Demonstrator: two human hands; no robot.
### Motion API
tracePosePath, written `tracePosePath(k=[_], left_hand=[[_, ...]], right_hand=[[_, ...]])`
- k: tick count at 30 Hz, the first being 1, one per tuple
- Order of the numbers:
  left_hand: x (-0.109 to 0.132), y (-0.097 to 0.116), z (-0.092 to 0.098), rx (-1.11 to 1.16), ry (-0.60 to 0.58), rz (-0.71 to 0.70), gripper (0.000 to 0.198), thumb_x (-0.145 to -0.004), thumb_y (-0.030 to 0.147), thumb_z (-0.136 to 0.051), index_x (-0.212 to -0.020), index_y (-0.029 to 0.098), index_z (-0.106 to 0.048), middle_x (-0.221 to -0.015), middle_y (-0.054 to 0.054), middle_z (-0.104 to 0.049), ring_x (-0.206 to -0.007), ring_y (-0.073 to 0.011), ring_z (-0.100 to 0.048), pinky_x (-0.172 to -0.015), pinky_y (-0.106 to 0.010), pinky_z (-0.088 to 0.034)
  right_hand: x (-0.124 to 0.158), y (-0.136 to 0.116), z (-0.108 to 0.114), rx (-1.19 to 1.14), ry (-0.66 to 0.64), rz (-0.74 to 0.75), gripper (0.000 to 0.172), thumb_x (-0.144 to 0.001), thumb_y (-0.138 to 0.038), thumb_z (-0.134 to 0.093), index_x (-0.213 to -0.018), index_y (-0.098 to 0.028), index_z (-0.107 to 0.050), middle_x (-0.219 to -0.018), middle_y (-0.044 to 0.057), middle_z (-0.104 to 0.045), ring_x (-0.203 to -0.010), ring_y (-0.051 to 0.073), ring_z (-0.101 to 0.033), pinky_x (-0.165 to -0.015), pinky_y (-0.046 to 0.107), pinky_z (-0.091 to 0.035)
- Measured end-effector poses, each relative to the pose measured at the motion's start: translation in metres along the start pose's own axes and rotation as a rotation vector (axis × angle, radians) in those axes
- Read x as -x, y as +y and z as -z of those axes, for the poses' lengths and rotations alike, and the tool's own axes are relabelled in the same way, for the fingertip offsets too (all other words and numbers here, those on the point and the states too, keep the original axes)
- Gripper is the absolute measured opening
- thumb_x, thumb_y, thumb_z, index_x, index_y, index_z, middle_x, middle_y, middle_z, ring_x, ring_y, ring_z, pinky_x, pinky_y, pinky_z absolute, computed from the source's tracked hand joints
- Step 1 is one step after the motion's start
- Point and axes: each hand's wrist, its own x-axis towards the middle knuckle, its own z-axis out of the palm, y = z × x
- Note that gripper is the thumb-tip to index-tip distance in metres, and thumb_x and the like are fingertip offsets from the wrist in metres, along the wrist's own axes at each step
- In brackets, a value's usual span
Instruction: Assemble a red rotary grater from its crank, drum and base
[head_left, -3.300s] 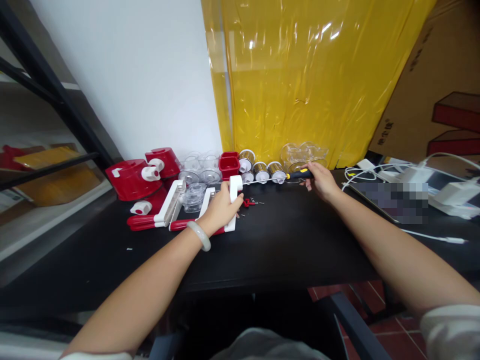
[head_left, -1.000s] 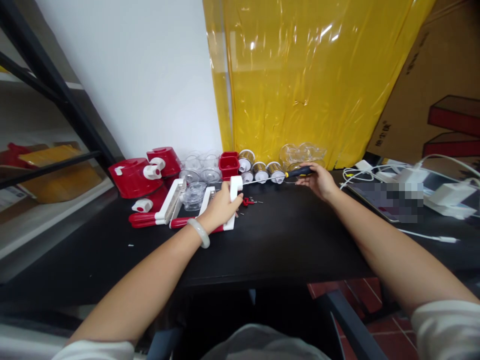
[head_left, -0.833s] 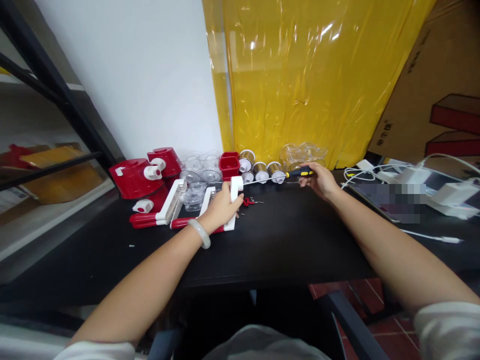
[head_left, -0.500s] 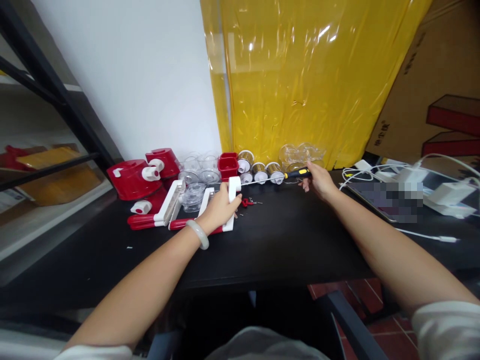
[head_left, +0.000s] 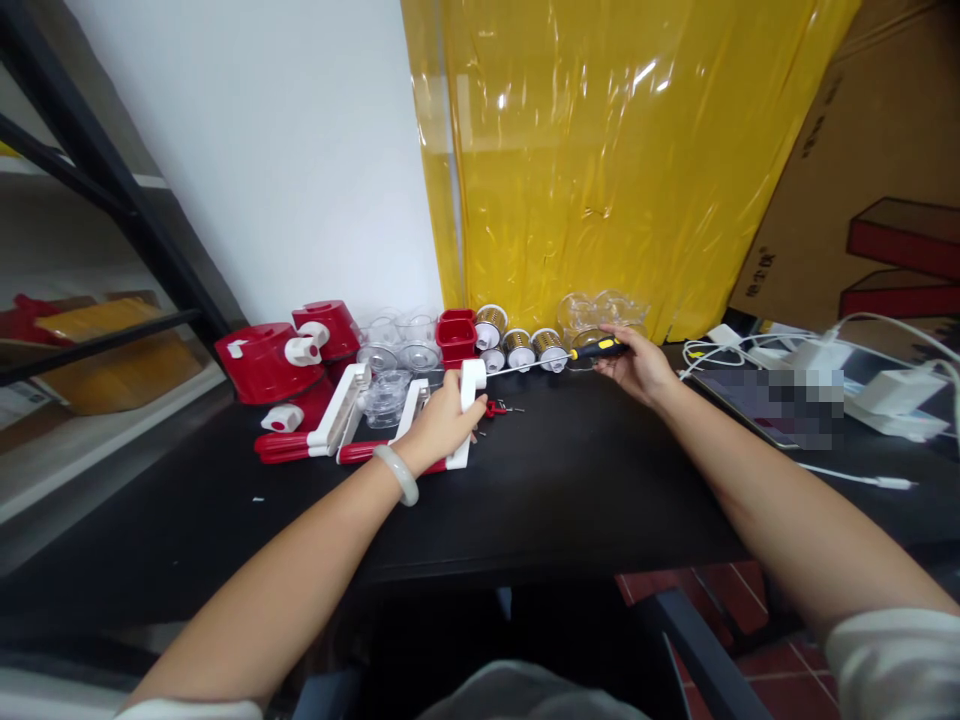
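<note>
My left hand is wrapped round the white arm of a crank handle, whose red grip lies low on its left side. My right hand has its fingers on the black-and-yellow handle of a screwdriver. The long thin shaft runs leftward to the top end of the crank handle; its tip is hidden there. Just right of the left hand lies a small red part with metal pins. Two more crank handles with red grips rest to the left.
Red housings stand at the left. Clear plastic pieces, red hoppers and metal grater drums line the back. A tablet, chargers and white cables lie at the right. A yellow plastic curtain hangs behind.
My right hand's fingers have shifted and spread along the screwdriver handle. The crank handle in my left hand sits almost where it was, slightly lower in view.
</note>
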Motion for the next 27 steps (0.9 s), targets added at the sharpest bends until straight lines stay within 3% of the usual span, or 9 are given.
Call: tracePosePath(k=[3, 8, 10, 13, 18, 22, 27], left_hand=[[0.0002, 0.0008, 0.0006, 0.002, 0.0, -0.002, 0.03, -0.09, 0.04, -0.054, -0.106, 0.02, -0.04, -0.071, -0.002, -0.066, -0.049, -0.0212, -0.066, -0.044, -0.028, -0.048], [-0.0023, -0.0004, 0.0012, -0.009, 0.008, -0.004, 0.032, -0.091, 0.039, -0.053, -0.111, 0.018, -0.039, -0.07, -0.002, -0.066, -0.049, -0.0212, -0.066, -0.046, -0.029, -0.049], [-0.003, -0.0011, 0.0014, -0.018, 0.011, -0.009, 0.033, -0.091, 0.039, -0.052, -0.112, 0.018, -0.039, -0.069, -0.003, -0.066, -0.049, -0.0214, -0.066, -0.046, -0.029, -0.049], [-0.0031, -0.0016, 0.0015, -0.031, 0.014, -0.015, 0.033, -0.091, 0.04, -0.053, -0.112, 0.018, -0.04, -0.069, -0.003, -0.066, -0.049, -0.0214, -0.066, -0.046, -0.028, -0.048], [-0.0024, -0.0022, 0.0004, -0.018, 0.006, 0.013, 0.032, -0.09, 0.039, -0.053, -0.11, 0.019, -0.039, -0.072, -0.003, -0.067, -0.049, -0.0212, -0.066, -0.043, -0.027, -0.047], [-0.0025, -0.0027, 0.0, -0.018, 0.002, 0.013, 0.031, -0.09, 0.04, -0.053, -0.108, 0.019, -0.038, -0.07, -0.003, -0.067, -0.048, -0.0212, -0.066, -0.043, -0.027, -0.047], [-0.003, -0.0026, 0.001, -0.024, 0.001, 0.007, 0.033, -0.091, 0.04, -0.052, -0.112, 0.018, -0.039, -0.072, -0.004, -0.068, -0.048, -0.021, -0.066, -0.043, -0.028, -0.047]], right_hand=[[-0.0017, 0.0026, 0.0017, 0.106, 0.008, 0.04, 0.02, -0.079, -0.038, -0.066, -0.092, -0.023, -0.064, -0.065, -0.003, -0.06, -0.049, 0.011, -0.056, -0.049, 0.026, -0.051], [-0.0048, 0.0081, 0.0062, 0.323, 0.023, 0.112, 0.043, -0.078, -0.062, -0.065, -0.086, -0.019, -0.065, -0.043, -0.005, -0.048, -0.033, 0.011, -0.045, -0.041, 0.026, -0.046], [-0.0051, 0.0083, 0.0059, 0.33, 0.045, 0.083, 0.042, -0.082, -0.061, -0.06, -0.084, -0.019, -0.065, -0.044, -0.003, -0.051, -0.033, 0.012, -0.048, -0.041, 0.026, -0.046], [-0.0048, 0.0068, 0.0042, 0.232, 0.062, 0.012, 0.031, -0.089, -0.045, -0.051, -0.09, -0.018, -0.065, -0.058, 0.002, -0.063, -0.044, 0.015, -0.06, -0.047, 0.028, -0.051], [-0.0036, 0.0036, 0.0042, 0.136, 0.027, -0.004, 0.022, -0.082, -0.023, -0.05, -0.097, -0.02, -0.065, -0.075, 0.001, -0.067, -0.053, 0.014, -0.064, -0.057, 0.031, -0.056], [-0.0047, 0.0049, 0.0059, 0.15, 0.03, 0.022, 0.015, -0.081, -0.027, -0.058, -0.093, -0.021, -0.063, -0.076, -0.001, -0.065, -0.052, 0.012, -0.061, -0.054, 0.029, -0.054], [-0.0069, 0.0105, 0.0067, 0.311, 0.054, 0.082, 0.026, -0.084, -0.046, -0.06, -0.088, -0.021, -0.062, -0.046, -0.005, -0.048, -0.036, 0.012, -0.047, -0.043, 0.027, -0.046]])
